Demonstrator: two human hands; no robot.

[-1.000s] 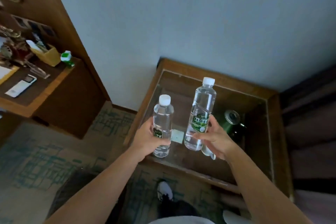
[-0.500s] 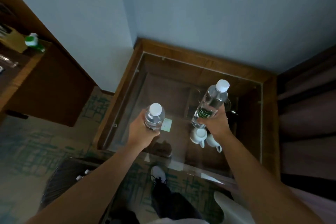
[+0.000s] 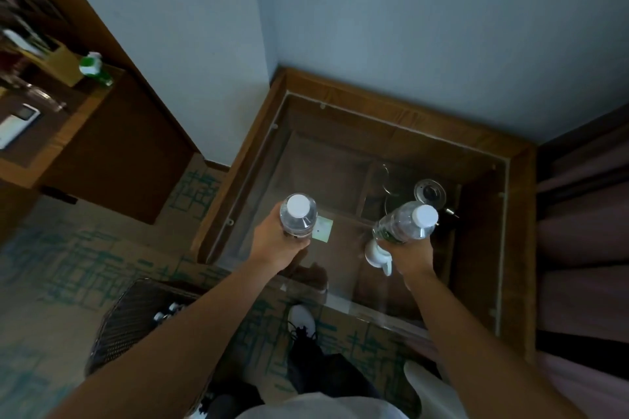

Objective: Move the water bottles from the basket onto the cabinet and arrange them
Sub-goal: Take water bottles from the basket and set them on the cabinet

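Two held water bottles (image 3: 297, 219) (image 3: 403, 224), one basket (image 3: 126, 320), one cabinet (image 3: 343, 92).

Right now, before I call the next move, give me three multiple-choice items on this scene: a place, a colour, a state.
1. The basket sits: A on the cabinet; B on the carpet, left of the person's shoe; C on the desk.
2. The bottle in the left hand has a cap that is: A green; B white; C blue.
3. The bottle in the right hand is: A tilted; B uncapped; C lying on glass.
Answers: B, it stands on patterned carpet; B, the cap shows white; A, its cap end leans right.
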